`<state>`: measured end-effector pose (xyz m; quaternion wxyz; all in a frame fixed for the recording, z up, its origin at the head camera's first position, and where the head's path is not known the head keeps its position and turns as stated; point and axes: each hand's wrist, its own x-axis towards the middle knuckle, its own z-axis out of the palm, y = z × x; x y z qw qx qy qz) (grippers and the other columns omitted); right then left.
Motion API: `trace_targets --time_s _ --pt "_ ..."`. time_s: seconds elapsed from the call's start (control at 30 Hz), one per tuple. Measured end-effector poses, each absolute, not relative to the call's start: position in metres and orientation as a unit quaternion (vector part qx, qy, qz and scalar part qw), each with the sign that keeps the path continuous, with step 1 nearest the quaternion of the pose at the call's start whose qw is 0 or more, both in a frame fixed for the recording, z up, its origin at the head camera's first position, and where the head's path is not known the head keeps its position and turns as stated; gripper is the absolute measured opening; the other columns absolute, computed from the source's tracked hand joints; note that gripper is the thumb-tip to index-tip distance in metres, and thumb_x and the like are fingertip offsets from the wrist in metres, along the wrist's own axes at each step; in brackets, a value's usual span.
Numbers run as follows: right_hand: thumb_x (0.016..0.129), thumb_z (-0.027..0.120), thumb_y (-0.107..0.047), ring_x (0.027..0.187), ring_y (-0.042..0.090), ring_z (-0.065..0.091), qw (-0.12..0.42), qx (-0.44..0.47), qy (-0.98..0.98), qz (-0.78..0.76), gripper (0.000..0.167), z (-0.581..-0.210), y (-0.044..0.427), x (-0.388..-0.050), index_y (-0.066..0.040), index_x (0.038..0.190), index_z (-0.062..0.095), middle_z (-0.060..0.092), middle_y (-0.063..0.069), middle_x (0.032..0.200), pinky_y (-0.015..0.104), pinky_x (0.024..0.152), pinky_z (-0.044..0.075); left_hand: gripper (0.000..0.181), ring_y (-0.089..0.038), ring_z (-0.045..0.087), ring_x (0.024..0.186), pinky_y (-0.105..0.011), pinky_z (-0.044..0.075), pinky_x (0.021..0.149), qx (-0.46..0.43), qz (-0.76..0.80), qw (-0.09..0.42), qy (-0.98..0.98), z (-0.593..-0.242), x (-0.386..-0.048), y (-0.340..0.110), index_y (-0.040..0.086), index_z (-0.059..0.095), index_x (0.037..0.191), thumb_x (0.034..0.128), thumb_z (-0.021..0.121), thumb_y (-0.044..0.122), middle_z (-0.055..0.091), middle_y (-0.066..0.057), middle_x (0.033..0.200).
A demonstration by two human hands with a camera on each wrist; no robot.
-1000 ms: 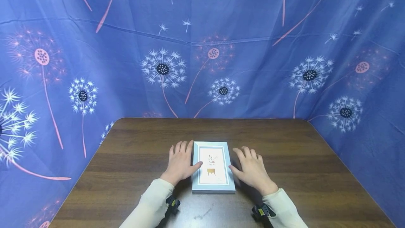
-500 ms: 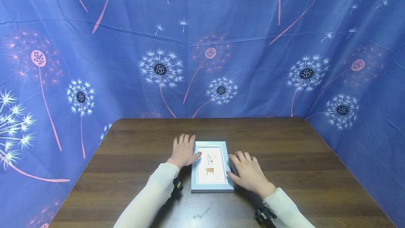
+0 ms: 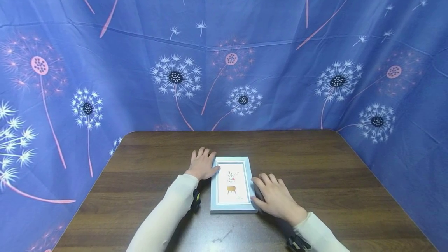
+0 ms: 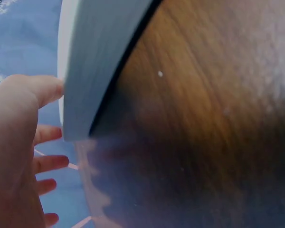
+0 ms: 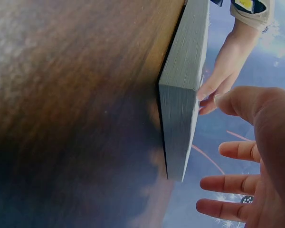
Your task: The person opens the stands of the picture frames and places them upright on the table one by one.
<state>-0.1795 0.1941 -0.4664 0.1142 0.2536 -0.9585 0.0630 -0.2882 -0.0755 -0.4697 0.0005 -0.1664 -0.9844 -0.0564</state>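
A light blue picture frame lies flat, face up, on the brown wood-grain counter, between the person's two hands. Inside the frame is a pale print of a leafy plant above a mustard-yellow pot on thin legs. The left hand is at the frame's upper left side, its thumb over the left border and its other fingers spread and loosely extended, pointing past the frame's far end. The right hand is at the frame's lower right side, its thumb reaching the right border and its fingers relaxed, fairly straight and slightly apart. Neither hand curls round the frame; how firmly either thumb touches it, I cannot tell. Both arms come from the near side of the frame in cream sleeves, with a small dark device at the right wrist and a similar one at the left. Beyond the frame and the counter's far edge hangs a blue curtain printed with white and pink dandelions
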Motion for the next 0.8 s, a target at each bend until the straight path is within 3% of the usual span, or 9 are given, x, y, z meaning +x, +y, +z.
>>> trace_targets --time_s 0.27,0.47,0.8 --pt "0.087 0.071 -0.041 0.104 0.03 0.056 0.11 0.256 -0.959 0.06 0.05 -0.463 0.197 -0.176 -0.01 0.126 0.061 0.059 0.011 0.117 0.05 0.077 0.05 0.056 -0.036 0.031 0.141 -0.06 0.02 0.113 -0.192 -0.058 -0.009 -0.98 -0.477 -0.297 -0.074 0.011 0.056 0.14 0.0993 0.052 0.049 0.047 -0.015 0.146" --pt "0.087 0.072 -0.04 0.104 0.029 0.056 0.106 0.25 -0.961 0.06 0.05 -0.464 0.197 -0.177 -0.011 0.126 0.061 0.059 0.011 0.117 0.05 0.078 0.049 0.047 -0.035 0.035 0.138 -0.057 0.023 0.112 -0.198 -0.069 0.012 -0.978 -0.477 -0.299 -0.071 0.008 0.06 0.133 0.0991 0.056 0.04 0.051 -0.014 0.142" --pt "0.087 0.072 -0.042 0.106 0.029 0.056 0.102 0.241 -0.963 0.059 0.052 -0.467 0.2 -0.179 -0.012 0.127 0.06 0.059 0.01 0.117 0.05 0.078 0.049 0.045 -0.03 0.039 0.134 -0.053 0.025 0.11 -0.192 -0.036 0.031 -0.98 -0.477 -0.3 -0.065 0.007 0.064 0.127 0.0984 0.06 0.042 0.055 -0.011 0.138"
